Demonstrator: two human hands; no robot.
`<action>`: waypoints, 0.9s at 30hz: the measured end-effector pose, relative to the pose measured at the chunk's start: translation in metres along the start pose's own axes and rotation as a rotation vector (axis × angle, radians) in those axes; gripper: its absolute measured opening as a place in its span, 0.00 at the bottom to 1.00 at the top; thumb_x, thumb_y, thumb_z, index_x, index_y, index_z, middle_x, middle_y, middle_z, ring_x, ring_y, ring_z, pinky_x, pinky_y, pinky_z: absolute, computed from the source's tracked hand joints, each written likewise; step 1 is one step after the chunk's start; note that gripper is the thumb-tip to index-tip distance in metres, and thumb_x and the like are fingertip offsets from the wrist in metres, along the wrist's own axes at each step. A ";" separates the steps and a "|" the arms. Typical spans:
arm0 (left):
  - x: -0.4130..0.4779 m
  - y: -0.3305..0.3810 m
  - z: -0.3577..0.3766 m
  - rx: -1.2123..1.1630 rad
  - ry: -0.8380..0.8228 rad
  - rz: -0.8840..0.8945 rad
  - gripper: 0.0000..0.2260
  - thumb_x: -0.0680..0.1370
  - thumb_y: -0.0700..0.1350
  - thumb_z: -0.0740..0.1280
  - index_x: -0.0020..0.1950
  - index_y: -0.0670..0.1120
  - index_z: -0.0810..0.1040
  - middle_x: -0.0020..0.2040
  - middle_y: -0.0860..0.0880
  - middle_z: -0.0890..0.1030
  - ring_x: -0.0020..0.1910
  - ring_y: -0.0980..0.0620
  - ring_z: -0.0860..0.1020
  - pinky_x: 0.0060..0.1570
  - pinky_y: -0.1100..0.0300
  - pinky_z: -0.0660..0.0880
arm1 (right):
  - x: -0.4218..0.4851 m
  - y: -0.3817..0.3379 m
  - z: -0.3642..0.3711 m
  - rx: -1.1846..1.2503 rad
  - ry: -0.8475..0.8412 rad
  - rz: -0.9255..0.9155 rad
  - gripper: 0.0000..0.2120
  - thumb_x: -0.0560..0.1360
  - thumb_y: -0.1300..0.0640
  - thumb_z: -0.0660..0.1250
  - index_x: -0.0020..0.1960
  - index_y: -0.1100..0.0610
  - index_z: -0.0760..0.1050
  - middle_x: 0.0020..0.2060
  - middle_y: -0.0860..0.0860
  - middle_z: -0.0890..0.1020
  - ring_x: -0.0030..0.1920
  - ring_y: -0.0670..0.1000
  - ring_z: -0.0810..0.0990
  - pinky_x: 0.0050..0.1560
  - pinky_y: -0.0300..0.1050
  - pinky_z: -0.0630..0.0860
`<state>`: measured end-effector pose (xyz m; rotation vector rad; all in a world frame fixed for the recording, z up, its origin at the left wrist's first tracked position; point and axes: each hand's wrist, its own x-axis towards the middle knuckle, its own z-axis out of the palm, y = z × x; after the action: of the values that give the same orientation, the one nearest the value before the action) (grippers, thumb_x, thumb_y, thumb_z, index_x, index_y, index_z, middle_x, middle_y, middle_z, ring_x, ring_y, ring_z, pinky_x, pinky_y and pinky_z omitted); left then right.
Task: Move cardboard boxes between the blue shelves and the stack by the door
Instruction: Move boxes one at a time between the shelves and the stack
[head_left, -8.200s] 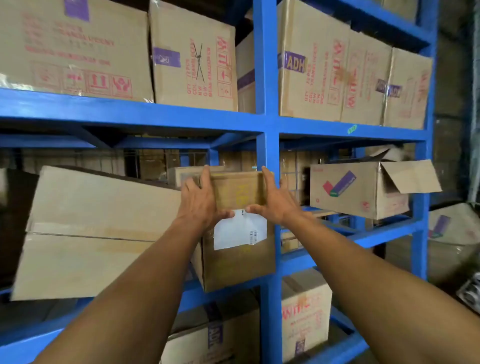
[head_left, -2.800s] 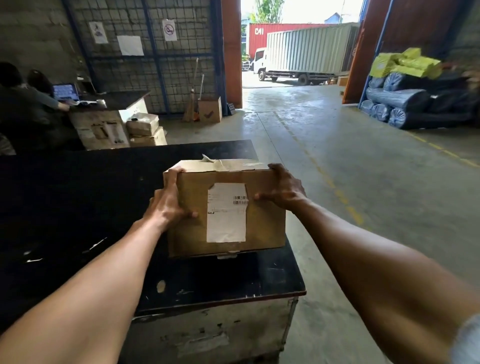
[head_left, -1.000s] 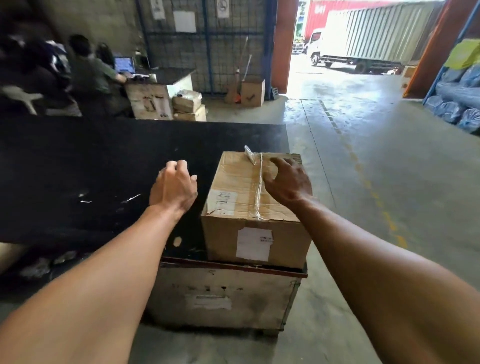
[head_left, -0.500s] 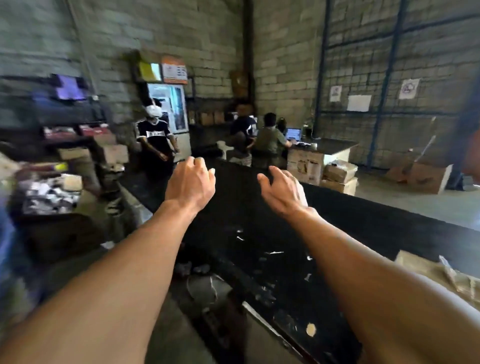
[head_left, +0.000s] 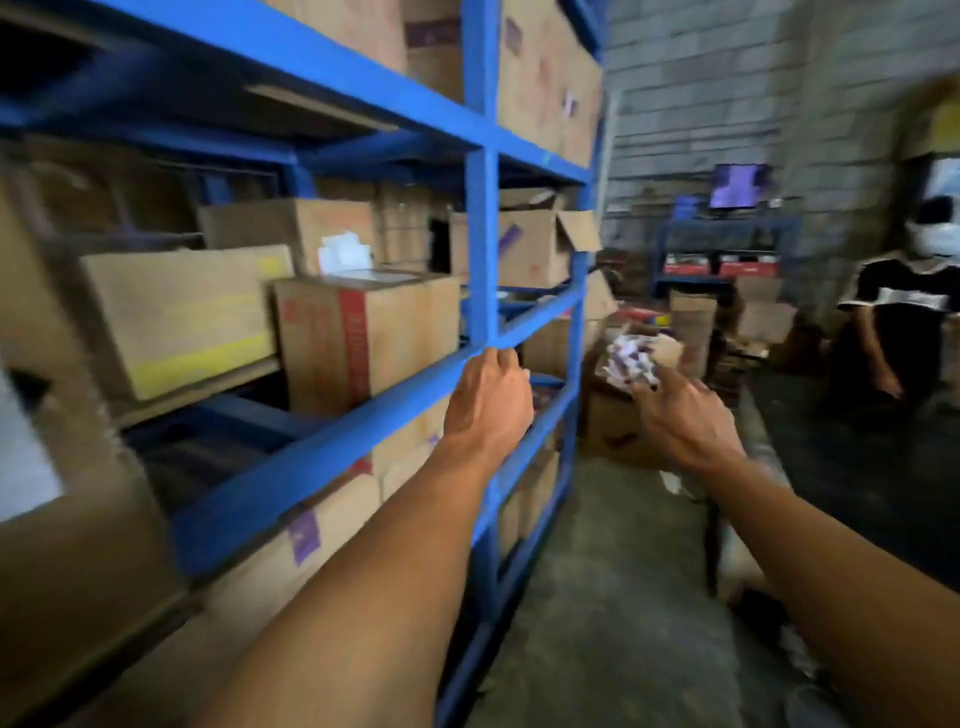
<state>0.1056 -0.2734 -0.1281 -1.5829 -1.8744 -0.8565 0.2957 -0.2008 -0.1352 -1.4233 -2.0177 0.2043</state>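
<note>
The blue shelves (head_left: 332, 447) fill the left of the blurred head view, loaded with cardboard boxes. On the middle level stand a box with a red stripe (head_left: 363, 332) and, left of it, a wide box with a yellow band (head_left: 182, 317). My left hand (head_left: 488, 405) hovers in front of the middle shelf rail near the upright post, fingers loosely curled, holding nothing. My right hand (head_left: 685, 421) is out to the right over the aisle, fingers spread and empty. No box is in either hand.
A person in a black shirt (head_left: 904, 322) stands at the right. More boxes (head_left: 691, 327) pile on the floor past the shelf end, before a dark rack (head_left: 722, 249) and a brick wall. Concrete floor (head_left: 613, 597) runs along the shelves.
The box was set on the black table and released. I have since turned away from the table, and the blue shelves are in front of me again, both hands empty.
</note>
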 end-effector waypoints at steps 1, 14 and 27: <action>-0.006 -0.016 -0.004 0.043 0.008 -0.061 0.05 0.74 0.39 0.69 0.48 0.38 0.78 0.45 0.39 0.79 0.45 0.38 0.80 0.40 0.52 0.77 | 0.005 -0.012 0.010 0.028 -0.038 -0.034 0.20 0.82 0.46 0.57 0.67 0.57 0.72 0.64 0.63 0.76 0.63 0.65 0.74 0.59 0.53 0.71; -0.036 -0.135 -0.091 0.218 -0.018 -0.619 0.15 0.80 0.42 0.64 0.66 0.39 0.72 0.61 0.36 0.75 0.59 0.36 0.74 0.55 0.49 0.69 | 0.031 -0.132 0.086 0.283 -0.292 -0.429 0.27 0.82 0.45 0.58 0.76 0.56 0.62 0.70 0.60 0.70 0.68 0.62 0.69 0.63 0.53 0.68; 0.086 -0.188 -0.010 -0.211 -0.095 -0.728 0.50 0.69 0.49 0.78 0.77 0.59 0.45 0.70 0.39 0.68 0.67 0.38 0.70 0.64 0.41 0.69 | 0.178 -0.182 0.155 0.323 -0.230 -0.293 0.27 0.82 0.42 0.55 0.74 0.57 0.63 0.67 0.62 0.72 0.65 0.63 0.71 0.62 0.56 0.69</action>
<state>-0.0946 -0.2455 -0.0813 -1.0391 -2.5468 -1.3275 0.0265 -0.0792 -0.0945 -0.9273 -2.2268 0.5591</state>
